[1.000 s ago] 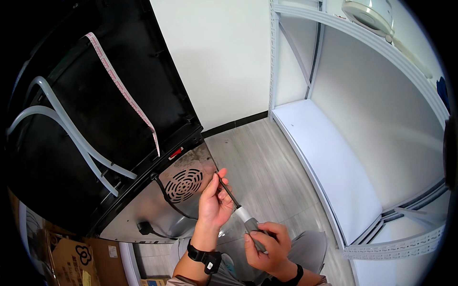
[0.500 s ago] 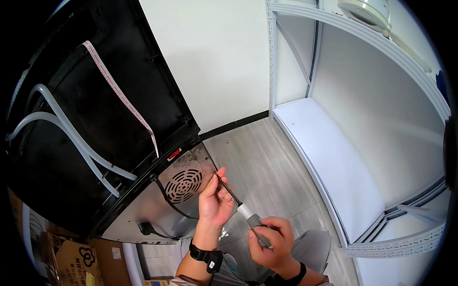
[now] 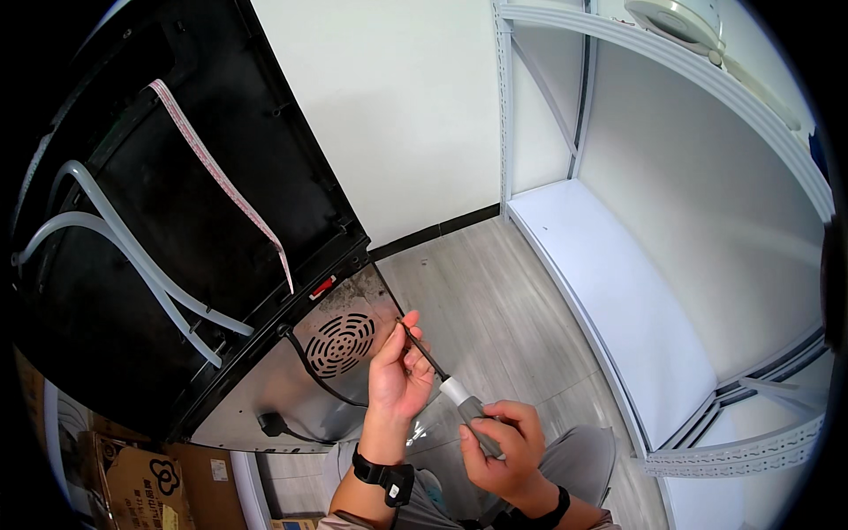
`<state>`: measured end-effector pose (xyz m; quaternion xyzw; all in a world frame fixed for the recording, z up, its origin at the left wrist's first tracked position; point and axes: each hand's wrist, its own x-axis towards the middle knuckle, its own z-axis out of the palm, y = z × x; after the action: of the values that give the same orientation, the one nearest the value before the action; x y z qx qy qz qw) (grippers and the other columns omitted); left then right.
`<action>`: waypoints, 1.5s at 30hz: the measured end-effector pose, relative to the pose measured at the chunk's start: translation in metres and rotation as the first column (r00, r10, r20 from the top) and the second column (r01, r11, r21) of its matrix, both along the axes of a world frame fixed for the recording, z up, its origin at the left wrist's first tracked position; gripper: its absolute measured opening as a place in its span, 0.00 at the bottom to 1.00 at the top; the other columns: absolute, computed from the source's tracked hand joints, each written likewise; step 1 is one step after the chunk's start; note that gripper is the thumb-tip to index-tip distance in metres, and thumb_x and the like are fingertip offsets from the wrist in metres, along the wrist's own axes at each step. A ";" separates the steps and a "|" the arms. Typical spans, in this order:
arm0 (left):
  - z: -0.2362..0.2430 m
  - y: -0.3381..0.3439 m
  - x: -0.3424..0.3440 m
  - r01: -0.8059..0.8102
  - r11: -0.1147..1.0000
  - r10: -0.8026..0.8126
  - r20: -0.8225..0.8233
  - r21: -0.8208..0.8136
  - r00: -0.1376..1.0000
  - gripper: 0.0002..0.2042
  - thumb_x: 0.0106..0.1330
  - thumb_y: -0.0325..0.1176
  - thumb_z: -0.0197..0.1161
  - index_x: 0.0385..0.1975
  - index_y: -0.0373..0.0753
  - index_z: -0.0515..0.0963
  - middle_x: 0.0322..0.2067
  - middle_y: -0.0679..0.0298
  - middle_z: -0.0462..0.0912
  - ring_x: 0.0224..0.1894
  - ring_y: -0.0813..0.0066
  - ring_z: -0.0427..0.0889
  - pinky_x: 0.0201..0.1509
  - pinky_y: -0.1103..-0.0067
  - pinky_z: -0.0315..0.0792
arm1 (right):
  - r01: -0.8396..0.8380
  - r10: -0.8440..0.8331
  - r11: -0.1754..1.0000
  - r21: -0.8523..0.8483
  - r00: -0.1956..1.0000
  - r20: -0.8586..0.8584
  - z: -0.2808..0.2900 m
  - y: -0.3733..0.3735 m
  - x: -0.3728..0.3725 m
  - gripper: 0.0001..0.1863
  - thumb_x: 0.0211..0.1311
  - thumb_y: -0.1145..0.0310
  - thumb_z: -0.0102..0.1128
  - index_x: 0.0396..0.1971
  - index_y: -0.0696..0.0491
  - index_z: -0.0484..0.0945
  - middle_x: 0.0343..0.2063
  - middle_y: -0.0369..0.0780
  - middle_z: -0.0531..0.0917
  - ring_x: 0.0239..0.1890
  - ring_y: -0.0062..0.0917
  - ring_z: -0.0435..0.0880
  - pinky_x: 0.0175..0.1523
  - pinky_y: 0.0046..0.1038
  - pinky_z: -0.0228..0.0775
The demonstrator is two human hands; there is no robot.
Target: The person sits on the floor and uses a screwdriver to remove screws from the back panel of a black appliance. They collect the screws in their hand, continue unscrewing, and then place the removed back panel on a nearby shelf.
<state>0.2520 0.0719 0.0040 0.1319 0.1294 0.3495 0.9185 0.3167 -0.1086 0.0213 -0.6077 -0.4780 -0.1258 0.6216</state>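
My right hand (image 3: 503, 450) is closed on the grey and white handle of a screwdriver (image 3: 456, 391) at lower centre. My left hand (image 3: 397, 371) has its fingers curled around the tip end of the dark shaft, at the right edge of a metal panel (image 3: 291, 399); whatever is at the tip is too small to make out. The panel has round vent slots (image 3: 342, 344), a black cable and a black plug (image 3: 272, 423). Above it is a black appliance back (image 3: 221, 115) with pale hoses (image 3: 141, 253), a pink-and-white ribbon cable (image 3: 212, 168) and a small red part (image 3: 323, 284).
A white shelving unit (image 3: 609, 309) stands at the right, with a pale appliance (image 3: 671, 22) on its upper level. A white wall (image 3: 380, 106) rises behind the grey floor (image 3: 477, 300). Cardboard boxes (image 3: 132, 495) are at the lower left.
The view has shifted slightly. My right hand and the screwdriver handle sit a little further right than a second ago; my left hand stays at the panel edge.
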 end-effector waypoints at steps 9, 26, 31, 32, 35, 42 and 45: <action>0.000 0.001 -0.001 0.015 1.000 -0.015 -0.017 0.004 1.000 0.10 0.73 0.34 0.51 0.45 0.36 0.75 0.32 0.67 0.81 0.22 0.86 0.65 0.23 0.87 0.57 | -0.003 0.003 1.000 -0.001 1.000 0.005 0.001 -0.001 0.000 0.12 0.42 0.78 0.71 0.30 0.53 0.80 0.36 0.40 0.77 0.22 0.24 0.78 0.24 0.21 0.70; -0.001 0.002 -0.002 0.001 1.000 -0.001 -0.036 0.009 0.999 0.11 0.74 0.34 0.51 0.46 0.35 0.76 0.31 0.65 0.82 0.21 0.86 0.65 0.23 0.87 0.57 | -0.012 0.012 1.000 -0.021 1.000 0.011 0.003 -0.001 -0.001 0.12 0.44 0.78 0.71 0.31 0.54 0.79 0.36 0.40 0.77 0.23 0.24 0.78 0.24 0.21 0.70; 0.001 0.000 0.000 -0.005 1.000 0.005 -0.019 0.002 1.000 0.11 0.73 0.34 0.52 0.45 0.35 0.76 0.31 0.67 0.82 0.21 0.87 0.64 0.23 0.88 0.57 | -0.009 0.009 1.000 -0.024 1.000 -0.006 0.004 -0.001 -0.001 0.13 0.43 0.78 0.71 0.31 0.54 0.79 0.36 0.40 0.77 0.24 0.25 0.78 0.25 0.21 0.70; 0.000 0.000 0.000 -0.006 1.000 0.006 -0.023 0.002 1.000 0.11 0.73 0.34 0.52 0.45 0.35 0.76 0.31 0.67 0.82 0.21 0.87 0.64 0.23 0.88 0.57 | -0.014 0.014 0.999 -0.030 1.000 -0.011 0.004 -0.001 -0.001 0.13 0.43 0.78 0.71 0.31 0.54 0.79 0.36 0.41 0.77 0.25 0.25 0.79 0.25 0.22 0.70; 0.001 0.001 -0.001 -0.001 1.000 0.001 -0.026 -0.001 1.000 0.11 0.73 0.35 0.52 0.45 0.36 0.76 0.31 0.67 0.82 0.21 0.87 0.64 0.23 0.88 0.57 | -0.026 0.024 0.998 -0.050 0.999 -0.026 0.008 -0.001 -0.001 0.14 0.43 0.78 0.71 0.32 0.54 0.78 0.36 0.41 0.77 0.26 0.26 0.79 0.26 0.22 0.71; -0.002 0.002 -0.002 0.007 1.000 -0.007 0.000 0.017 1.000 0.12 0.74 0.37 0.50 0.47 0.37 0.75 0.33 0.67 0.81 0.23 0.85 0.65 0.24 0.87 0.58 | -0.042 0.038 0.996 -0.075 0.997 -0.061 0.014 0.001 0.002 0.14 0.45 0.77 0.70 0.33 0.54 0.77 0.36 0.43 0.76 0.27 0.28 0.79 0.27 0.24 0.71; -0.001 0.000 0.001 -0.008 1.000 0.008 -0.023 0.020 1.000 0.12 0.74 0.37 0.51 0.47 0.37 0.75 0.32 0.68 0.81 0.22 0.86 0.65 0.23 0.87 0.57 | -0.045 0.034 0.992 -0.115 0.995 -0.098 0.016 -0.001 0.002 0.15 0.45 0.77 0.70 0.34 0.54 0.77 0.38 0.44 0.76 0.30 0.30 0.79 0.30 0.26 0.71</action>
<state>0.2533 0.0722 0.0034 0.1445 0.1370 0.3528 0.9142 0.3183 -0.1097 0.0377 -0.6389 -0.4660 -0.0558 0.6095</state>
